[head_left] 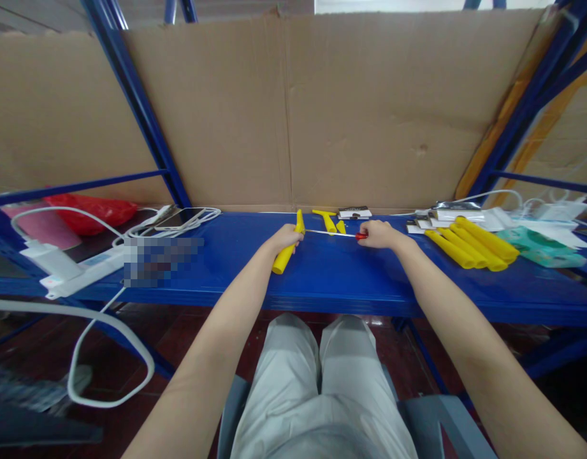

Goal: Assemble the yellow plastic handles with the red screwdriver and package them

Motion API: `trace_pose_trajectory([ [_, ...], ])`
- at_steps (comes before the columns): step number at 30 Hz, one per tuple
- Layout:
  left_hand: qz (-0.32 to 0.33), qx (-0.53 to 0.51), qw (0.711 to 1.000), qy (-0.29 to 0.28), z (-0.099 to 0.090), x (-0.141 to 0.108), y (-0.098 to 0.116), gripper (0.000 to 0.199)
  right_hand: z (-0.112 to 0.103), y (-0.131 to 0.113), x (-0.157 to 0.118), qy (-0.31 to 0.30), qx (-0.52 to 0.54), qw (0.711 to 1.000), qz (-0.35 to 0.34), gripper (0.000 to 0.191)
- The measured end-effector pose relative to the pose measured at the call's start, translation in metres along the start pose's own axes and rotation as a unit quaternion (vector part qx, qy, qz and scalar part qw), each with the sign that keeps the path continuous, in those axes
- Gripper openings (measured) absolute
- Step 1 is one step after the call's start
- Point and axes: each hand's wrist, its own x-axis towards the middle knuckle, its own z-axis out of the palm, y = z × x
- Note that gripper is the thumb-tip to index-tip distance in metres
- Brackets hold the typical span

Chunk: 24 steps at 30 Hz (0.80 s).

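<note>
My left hand (290,236) is closed around a yellow plastic tube-shaped handle (282,259), whose narrower top part sticks up past the fingers. In my right hand (376,234) is the red grip of a screwdriver (329,233). Its long metal shaft runs left across to the yellow handle, and the tip meets or lies right beside it near my left fingers; the exact contact is too small to make out. Just behind the shaft lie a yellow T-shaped piece (329,220) and a small yellow piece (341,227).
Several yellow tubes (475,245) lie at the right, near a green plastic packet (542,247) and small boxes. A small white-and-black box (354,213) sits at the back. On the left are a power strip (85,271), cables and a red bag (95,213). Cardboard (369,115) walls the blue table (226,255).
</note>
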Motion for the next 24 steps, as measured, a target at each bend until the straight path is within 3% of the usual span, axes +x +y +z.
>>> trace_pose_trajectory([
  [24,-0.001,-0.006,1.0,-0.008,-0.0005,0.0011,-0.0004,0.014,-0.0001,0.0024,0.0005,-0.026,0.063,0.997,-0.036,0.02],
])
